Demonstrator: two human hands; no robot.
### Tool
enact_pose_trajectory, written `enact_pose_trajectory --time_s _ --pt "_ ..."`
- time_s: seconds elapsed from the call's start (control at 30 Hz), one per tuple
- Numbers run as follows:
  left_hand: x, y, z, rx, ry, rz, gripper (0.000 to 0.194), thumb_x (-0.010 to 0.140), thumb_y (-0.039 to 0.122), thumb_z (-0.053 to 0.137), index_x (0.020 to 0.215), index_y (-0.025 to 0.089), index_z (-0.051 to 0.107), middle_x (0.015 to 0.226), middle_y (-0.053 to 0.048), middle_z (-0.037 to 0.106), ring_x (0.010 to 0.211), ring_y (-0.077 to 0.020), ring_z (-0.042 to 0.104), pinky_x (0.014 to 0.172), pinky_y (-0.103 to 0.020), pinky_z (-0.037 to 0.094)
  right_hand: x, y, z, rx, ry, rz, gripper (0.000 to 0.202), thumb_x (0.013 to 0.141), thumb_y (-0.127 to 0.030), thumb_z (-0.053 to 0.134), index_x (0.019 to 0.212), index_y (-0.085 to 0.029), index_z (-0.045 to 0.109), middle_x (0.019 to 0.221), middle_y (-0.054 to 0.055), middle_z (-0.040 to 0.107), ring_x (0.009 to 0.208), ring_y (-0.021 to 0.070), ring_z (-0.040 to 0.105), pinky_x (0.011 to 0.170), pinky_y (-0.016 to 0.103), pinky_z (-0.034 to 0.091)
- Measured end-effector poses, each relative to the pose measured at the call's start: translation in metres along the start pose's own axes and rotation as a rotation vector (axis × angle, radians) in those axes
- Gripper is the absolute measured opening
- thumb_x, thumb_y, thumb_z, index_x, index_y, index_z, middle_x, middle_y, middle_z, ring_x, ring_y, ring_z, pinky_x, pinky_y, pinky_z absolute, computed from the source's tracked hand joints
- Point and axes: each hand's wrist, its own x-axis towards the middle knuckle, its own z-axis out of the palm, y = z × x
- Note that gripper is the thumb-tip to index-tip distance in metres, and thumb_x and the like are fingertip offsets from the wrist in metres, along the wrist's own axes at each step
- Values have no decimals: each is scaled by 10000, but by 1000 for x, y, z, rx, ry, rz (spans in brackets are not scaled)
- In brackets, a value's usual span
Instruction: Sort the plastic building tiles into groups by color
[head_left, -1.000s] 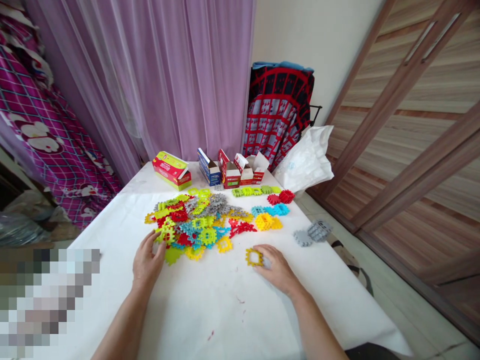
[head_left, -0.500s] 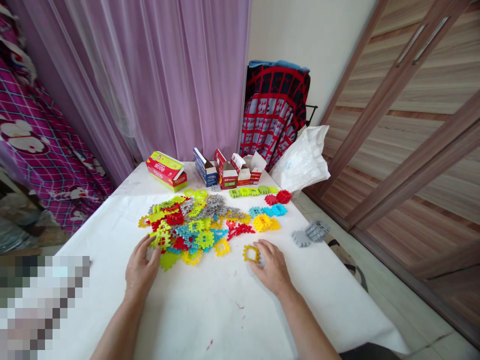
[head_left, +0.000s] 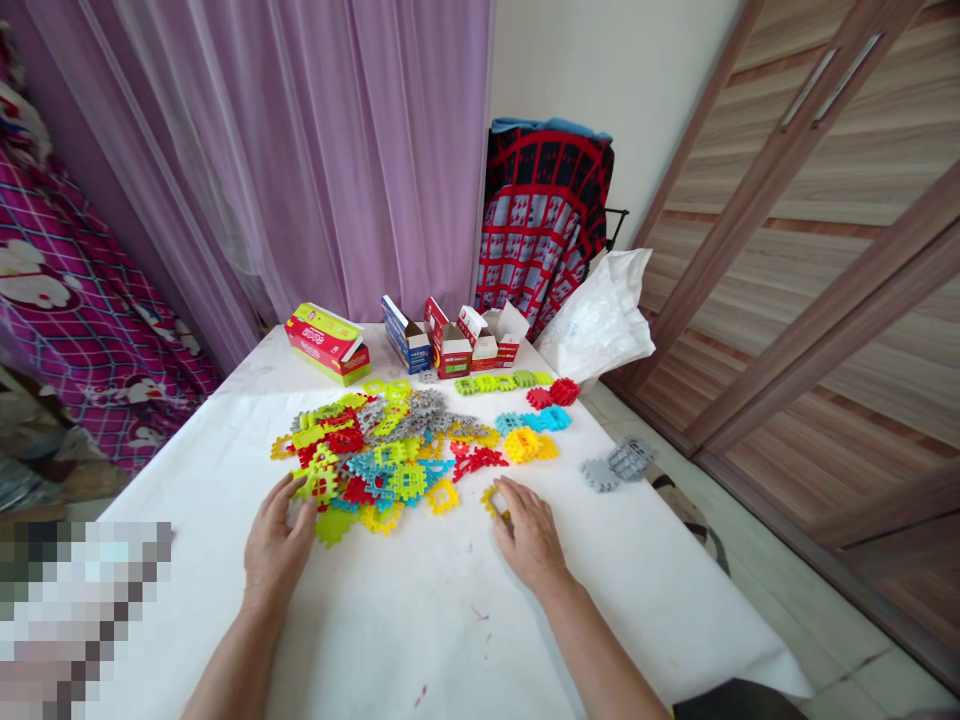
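Observation:
My left hand (head_left: 277, 545) rests at the near left edge of a heap of flat plastic building pieces (head_left: 409, 480), notched along their edges. Its thumb and fingers are apart beside a lime-green piece (head_left: 335, 527), and I see nothing held in it. My right hand (head_left: 531, 535) is over a square yellow frame piece (head_left: 491, 500) lying right of the heap. Its fingers are curved with the thumb apart, covering the right part of that piece; no firm grip shows. Red, blue, grey, yellow and green pieces overlap in the heap.
Sorted groups line the right side: green (head_left: 502, 382), red (head_left: 553, 393), blue (head_left: 534, 420), yellow (head_left: 531, 446) and grey pieces (head_left: 619, 465). Behind stand a red-and-green box (head_left: 328, 343), a blue box (head_left: 406, 338), red boxes (head_left: 448, 345) and a white bag (head_left: 600, 315). A white cloth (head_left: 420, 620) covers the table.
My right hand has shifted left, so it now covers more of the yellow frame piece. My left hand stays beside the heap. The whole view has moved slightly.

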Motion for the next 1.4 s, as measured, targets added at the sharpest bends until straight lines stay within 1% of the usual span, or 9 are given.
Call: enact_pose_trajectory --time_s 0.13,0.27,0.37,0.57,0.7,0.8,1.0,1.17,1.4 --pt "0 1 -1 -2 -12 -8 470 821 484 463 1165 207 626 1357 -88 569 1165 -285 579 925 -410 504 -1 0 -4 -9 43 94 404 808 -235 561 1208 -180 564 1222 110 602 1132 253 527 944 375 397" --pt "0 1 -1 -13 -13 1 461 822 469 463 1163 203 624 1361 -94 565 1201 -281 557 925 -396 501 1 -5 -11 -10 1 203 355 776 -289 640 1116 -195 601 1095 92 647 1033 265 560 882 387 410" --pt "0 0 0 -21 -14 8 456 827 469 468 1163 203 624 1366 -97 558 1215 -280 547 936 -393 496 1 -3 -9 32 -11 184 366 782 -241 619 1144 -197 587 1111 80 654 1044 251 562 894 382 402" --pt "0 0 -1 -37 -11 -3 417 828 451 498 1150 221 631 1359 -83 561 1165 -278 576 917 -395 506 0 7 -1 92 10 111 516 738 -112 527 1250 -178 527 1215 78 624 1133 213 536 961 338 374" --pt "0 2 -2 -29 -24 -26 424 823 450 501 1155 219 630 1358 -79 561 1105 -270 602 909 -397 507 1 2 -5 13 44 208 445 752 -239 605 1191 -185 556 1179 92 625 1094 248 539 921 357 383" --pt "0 3 -2 -28 -21 -21 418 828 440 498 1159 220 628 1358 -75 562 1089 -259 609 908 -389 506 3 -4 -10 -63 23 257 422 759 -318 654 1153 -189 570 1104 89 645 1040 256 550 877 357 376" --pt "-1 2 -2 -32 -21 -5 405 834 427 491 1147 213 633 1356 -87 563 1176 -276 568 932 -390 499 4 -6 -12 -65 6 245 327 777 -314 675 1076 -211 592 1006 60 654 984 234 558 835 333 359" --pt "0 2 -2 -46 -6 -10 387 826 436 513 1135 241 640 1346 -66 574 1126 -263 600 942 -388 497 4 -5 -12 -66 29 251 304 771 -346 693 1022 -207 592 949 48 652 932 229 561 808 329 356" --pt "0 0 0 -47 -16 -1 415 832 454 489 1146 222 632 1360 -91 563 1220 -287 544 970 -411 482 2 -4 -8 -56 36 247 279 770 -322 693 999 -198 595 944 51 657 923 234 569 815 338 366"
